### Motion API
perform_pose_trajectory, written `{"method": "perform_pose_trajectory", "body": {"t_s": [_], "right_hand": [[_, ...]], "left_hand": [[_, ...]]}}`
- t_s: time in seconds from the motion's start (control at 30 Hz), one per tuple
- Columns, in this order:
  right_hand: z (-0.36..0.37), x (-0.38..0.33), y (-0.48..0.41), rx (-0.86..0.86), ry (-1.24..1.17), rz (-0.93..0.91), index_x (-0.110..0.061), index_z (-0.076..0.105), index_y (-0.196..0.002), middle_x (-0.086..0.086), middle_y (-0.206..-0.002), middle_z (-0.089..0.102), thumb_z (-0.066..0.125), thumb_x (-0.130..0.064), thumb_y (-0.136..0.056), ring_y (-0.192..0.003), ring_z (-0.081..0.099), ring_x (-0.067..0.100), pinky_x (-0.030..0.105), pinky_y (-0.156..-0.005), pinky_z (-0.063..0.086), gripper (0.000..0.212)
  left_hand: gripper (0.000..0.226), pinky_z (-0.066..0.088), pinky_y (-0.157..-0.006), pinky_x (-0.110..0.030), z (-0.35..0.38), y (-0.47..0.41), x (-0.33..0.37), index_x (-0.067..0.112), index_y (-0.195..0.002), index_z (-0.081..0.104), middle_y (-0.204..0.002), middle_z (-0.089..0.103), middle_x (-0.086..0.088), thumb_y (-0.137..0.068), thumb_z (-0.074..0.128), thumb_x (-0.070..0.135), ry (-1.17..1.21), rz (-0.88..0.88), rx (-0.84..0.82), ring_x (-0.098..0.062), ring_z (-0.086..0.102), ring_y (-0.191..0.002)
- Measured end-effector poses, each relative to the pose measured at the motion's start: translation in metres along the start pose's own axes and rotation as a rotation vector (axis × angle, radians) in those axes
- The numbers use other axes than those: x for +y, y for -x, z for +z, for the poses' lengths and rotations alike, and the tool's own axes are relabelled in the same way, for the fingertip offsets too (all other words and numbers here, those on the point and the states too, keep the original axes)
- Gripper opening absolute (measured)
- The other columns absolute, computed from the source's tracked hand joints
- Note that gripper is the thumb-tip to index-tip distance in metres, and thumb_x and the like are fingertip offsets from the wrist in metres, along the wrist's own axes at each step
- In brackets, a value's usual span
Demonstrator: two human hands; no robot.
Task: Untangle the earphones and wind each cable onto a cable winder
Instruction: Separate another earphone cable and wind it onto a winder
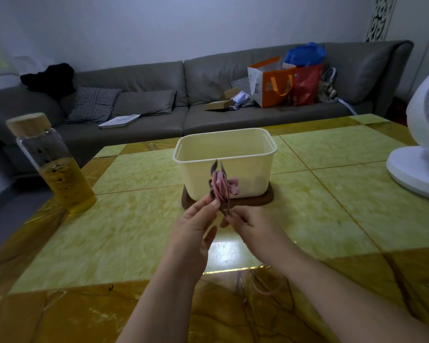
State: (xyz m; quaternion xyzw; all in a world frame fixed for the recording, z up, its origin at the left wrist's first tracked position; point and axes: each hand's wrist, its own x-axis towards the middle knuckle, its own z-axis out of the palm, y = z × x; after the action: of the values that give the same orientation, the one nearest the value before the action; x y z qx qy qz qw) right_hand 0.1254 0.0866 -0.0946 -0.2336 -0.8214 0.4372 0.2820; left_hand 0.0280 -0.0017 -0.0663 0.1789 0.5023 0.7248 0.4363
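Above the tiled table (134, 219), just before the cream plastic bin (253, 149), I hold the pink earphone cable (221, 185) upright, my left hand (196, 226) pinching its base so the coils stay put, my right hand (248, 226) nipping the dark loose tail (228, 206), seemingly to secure it.

1. The room is dim, with a cool grey cast over the sofa (144, 78).
2. One bright white glare patch lies on the glossy table (124, 226), perhaps a ceiling lamp's reflection.
3. The wide lens bends the bottle (52, 164) and fan (424, 149) outward at the edges.
4. The pink cable bundle (221, 186) is smeared and soft; the near corners look blurred too.
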Motion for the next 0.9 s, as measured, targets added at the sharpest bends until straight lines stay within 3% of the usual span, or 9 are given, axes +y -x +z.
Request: {"method": "perform_pose_trajectory", "body": {"t_s": [0.1, 0.27, 0.37, 0.43, 0.63, 0.73, 0.8, 0.9], "right_hand": [[-0.001, -0.005, 0.003, -0.057, 0.277, -0.139, -0.012, 0.064, -0.089, 0.005, -0.075, 0.064, 0.046, -0.032, -0.099, -0.071, 0.057, 0.021, 0.042, -0.067, 0.045, 0.028], [-0.02, -0.022, 0.004, -0.159, 0.52, -0.184, -0.025, 0.053, -0.077, -0.01, -0.069, 0.05, 0.048, -0.033, -0.098, -0.066, 0.049, 0.012, 0.032, -0.059, 0.04, 0.023], [-0.032, -0.03, 0.003, -0.17, 0.538, -0.168, -0.022, 0.064, -0.084, -0.007, -0.074, 0.061, 0.049, -0.033, -0.097, -0.066, 0.054, 0.012, 0.035, -0.061, 0.046, 0.024], [-0.039, -0.034, 0.004, -0.158, 0.543, -0.143, -0.023, 0.07, -0.092, -0.008, -0.074, 0.063, 0.049, -0.031, -0.097, -0.062, 0.052, 0.009, 0.029, -0.058, 0.044, 0.023], [-0.049, -0.039, 0.005, -0.144, 0.547, -0.125, -0.025, 0.071, -0.098, -0.017, -0.065, 0.053, 0.05, -0.029, -0.097, -0.056, 0.047, 0.002, 0.017, -0.053, 0.033, 0.022], [-0.052, -0.045, 0.007, -0.129, 0.538, -0.141, -0.025, 0.072, -0.095, -0.016, -0.069, 0.058, 0.051, -0.032, -0.096, -0.059, 0.052, 0.002, 0.016, -0.055, 0.037, 0.022], [-0.056, -0.05, 0.008, -0.092, 0.536, -0.16, -0.026, 0.072, -0.093, -0.014, -0.071, 0.061, 0.053, -0.036, -0.095, -0.061, 0.054, 0.003, 0.017, -0.055, 0.04, 0.022], [-0.069, -0.054, 0.007, 0.005, 0.473, -0.135, -0.025, 0.072, -0.082, -0.013, -0.057, 0.055, 0.059, -0.038, -0.09, -0.048, 0.049, -0.001, 0.015, -0.046, 0.034, 0.02]], "left_hand": [[0.017, 0.041, -0.071, -0.02, -0.002, -0.005, -0.002, 0.02, -0.098, 0.071, -0.076, 0.067, 0.009, -0.087, 0.061, 0.011, 0.037, -0.015, 0.065, -0.001, 0.06, -0.065], [0.012, 0.048, -0.072, -0.023, -0.002, -0.007, -0.004, 0.016, -0.089, 0.068, -0.072, 0.07, 0.004, -0.089, 0.06, 0.006, 0.079, -0.013, 0.102, -0.009, 0.061, -0.071], [0.009, 0.05, -0.074, -0.026, -0.003, -0.009, -0.005, 0.012, -0.095, 0.066, -0.081, 0.071, -0.002, -0.089, 0.061, 0.006, 0.061, -0.012, 0.092, -0.014, 0.065, -0.077], [0.012, 0.052, -0.075, -0.027, -0.002, -0.008, -0.004, 0.01, -0.099, 0.065, -0.084, 0.072, -0.003, -0.089, 0.06, 0.007, 0.098, -0.036, 0.063, -0.014, 0.068, -0.076], [0.014, 0.052, -0.08, -0.032, 0.004, -0.004, -0.004, 0.008, -0.081, 0.065, -0.068, 0.071, -0.002, -0.091, 0.056, 0.004, 0.236, -0.1, 0.052, -0.011, 0.069, -0.061], [0.008, 0.052, -0.078, -0.03, 0.002, -0.007, -0.008, 0.01, -0.089, 0.065, -0.079, 0.073, -0.004, -0.09, 0.059, 0.004, 0.064, -0.032, 0.041, -0.014, 0.07, -0.074], [0.008, 0.053, -0.077, -0.028, 0.0, -0.008, -0.011, 0.011, -0.093, 0.065, -0.087, 0.073, -0.004, -0.087, 0.066, 0.006, -0.237, 0.098, 0.078, -0.015, 0.07, -0.082], [0.013, 0.052, -0.069, -0.015, 0.001, -0.004, -0.012, 0.018, -0.094, 0.068, -0.088, 0.073, 0.006, -0.084, 0.072, 0.01, -0.649, 0.275, 0.047, -0.005, 0.07, -0.081]]}}
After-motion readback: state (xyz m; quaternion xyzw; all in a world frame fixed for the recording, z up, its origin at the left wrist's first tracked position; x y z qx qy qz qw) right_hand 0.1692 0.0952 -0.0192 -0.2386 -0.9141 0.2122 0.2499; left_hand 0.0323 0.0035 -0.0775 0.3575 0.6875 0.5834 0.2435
